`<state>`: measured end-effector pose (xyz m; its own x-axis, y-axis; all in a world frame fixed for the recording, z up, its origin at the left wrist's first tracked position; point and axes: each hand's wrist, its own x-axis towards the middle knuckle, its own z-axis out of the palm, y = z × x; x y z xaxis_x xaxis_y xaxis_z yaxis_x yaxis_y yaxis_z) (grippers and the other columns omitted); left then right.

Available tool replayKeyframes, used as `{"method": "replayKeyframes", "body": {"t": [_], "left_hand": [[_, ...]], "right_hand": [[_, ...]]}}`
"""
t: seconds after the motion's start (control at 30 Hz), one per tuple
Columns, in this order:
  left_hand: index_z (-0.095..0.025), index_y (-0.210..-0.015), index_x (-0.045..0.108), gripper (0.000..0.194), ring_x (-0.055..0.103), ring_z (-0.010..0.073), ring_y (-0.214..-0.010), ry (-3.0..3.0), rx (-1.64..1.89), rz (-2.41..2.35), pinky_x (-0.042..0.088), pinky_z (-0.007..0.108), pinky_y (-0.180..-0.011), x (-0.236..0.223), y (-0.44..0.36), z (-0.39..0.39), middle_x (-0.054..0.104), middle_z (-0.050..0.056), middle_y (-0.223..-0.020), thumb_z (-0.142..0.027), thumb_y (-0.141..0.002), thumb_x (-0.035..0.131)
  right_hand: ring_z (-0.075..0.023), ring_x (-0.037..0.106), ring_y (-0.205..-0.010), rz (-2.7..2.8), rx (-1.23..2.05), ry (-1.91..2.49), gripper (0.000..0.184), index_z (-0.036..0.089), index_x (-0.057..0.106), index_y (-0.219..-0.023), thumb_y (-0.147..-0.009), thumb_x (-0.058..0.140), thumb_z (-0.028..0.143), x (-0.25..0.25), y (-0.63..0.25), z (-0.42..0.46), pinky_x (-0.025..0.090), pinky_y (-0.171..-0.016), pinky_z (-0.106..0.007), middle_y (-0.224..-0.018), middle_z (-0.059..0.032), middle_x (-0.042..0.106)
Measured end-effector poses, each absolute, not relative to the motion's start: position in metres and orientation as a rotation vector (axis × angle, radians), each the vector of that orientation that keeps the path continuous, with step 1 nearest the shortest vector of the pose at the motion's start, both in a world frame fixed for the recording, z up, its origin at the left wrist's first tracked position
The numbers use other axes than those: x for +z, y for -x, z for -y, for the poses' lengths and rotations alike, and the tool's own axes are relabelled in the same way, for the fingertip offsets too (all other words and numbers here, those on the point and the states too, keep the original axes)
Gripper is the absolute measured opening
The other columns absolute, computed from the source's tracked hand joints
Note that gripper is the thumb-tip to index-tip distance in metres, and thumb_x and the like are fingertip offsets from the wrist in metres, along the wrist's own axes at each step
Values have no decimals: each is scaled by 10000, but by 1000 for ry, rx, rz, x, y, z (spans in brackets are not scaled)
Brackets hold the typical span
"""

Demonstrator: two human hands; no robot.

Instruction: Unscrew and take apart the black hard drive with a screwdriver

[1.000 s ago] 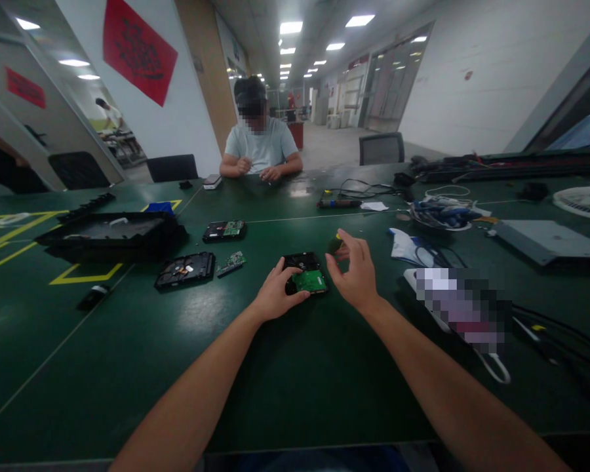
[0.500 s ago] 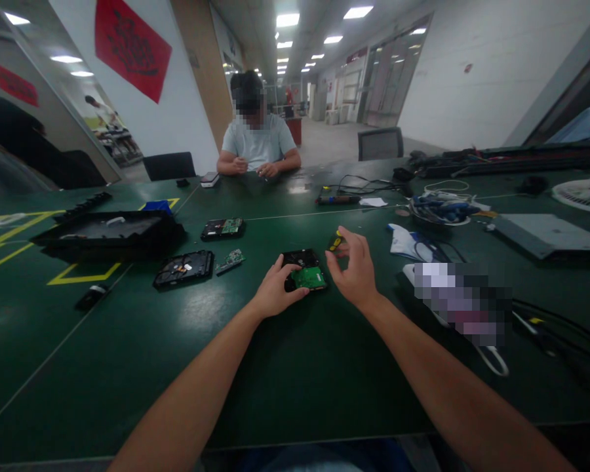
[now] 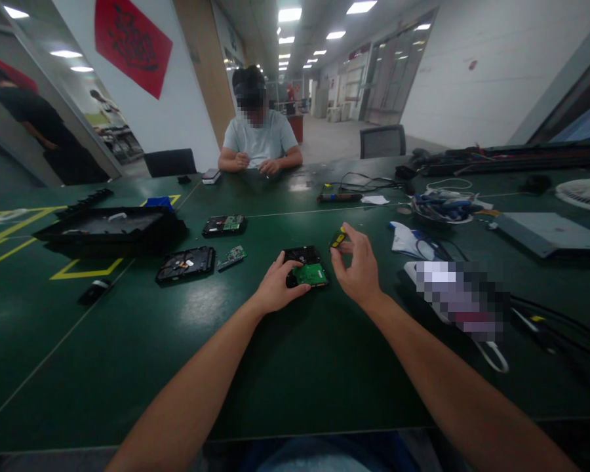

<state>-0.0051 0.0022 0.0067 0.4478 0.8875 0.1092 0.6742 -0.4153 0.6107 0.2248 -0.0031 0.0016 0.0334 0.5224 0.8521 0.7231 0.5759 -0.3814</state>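
A hard drive (image 3: 313, 275) with a green circuit board lies on the table in front of me. My left hand (image 3: 278, 288) grips its left side, thumb along the near edge and fingers over the far part. Just right of the drive, my right hand (image 3: 362, 270) pinches a small black-and-yellow screwdriver (image 3: 338, 237) by its handle. I cannot make out the shaft. To the left are a loose circuit board (image 3: 232, 257), a black drive casing (image 3: 185, 264) and a second hard drive (image 3: 225, 225).
A black tray (image 3: 111, 226) stands at the left on the green table (image 3: 255, 373). On the right are a blurred-out white object (image 3: 459, 298), cables (image 3: 565, 318), a bowl of cables (image 3: 445, 206) and a flat metal box (image 3: 553, 233). Across the table sits a person (image 3: 260, 137).
My right hand has shifted slightly right and up with the screwdriver, which is tilted a bit differently. The left hand stays on the drive. A person at far left has moved.
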Motion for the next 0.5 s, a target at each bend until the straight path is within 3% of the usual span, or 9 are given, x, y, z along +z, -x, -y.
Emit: {"method": "replayKeyframes", "body": {"t": [0.5], "left_hand": [[-194, -1391, 605, 614, 179, 365, -1633, -2201, 602, -1302, 305, 558, -1265, 4, 7, -2, 391, 225, -1668, -458, -864, 775]], "right_hand": [[-232, 727, -940, 1636, -173, 1058, 599, 252, 344, -1586, -1017, 530, 260, -1, -226, 0, 663, -880, -458, -1349, -162, 600]]}}
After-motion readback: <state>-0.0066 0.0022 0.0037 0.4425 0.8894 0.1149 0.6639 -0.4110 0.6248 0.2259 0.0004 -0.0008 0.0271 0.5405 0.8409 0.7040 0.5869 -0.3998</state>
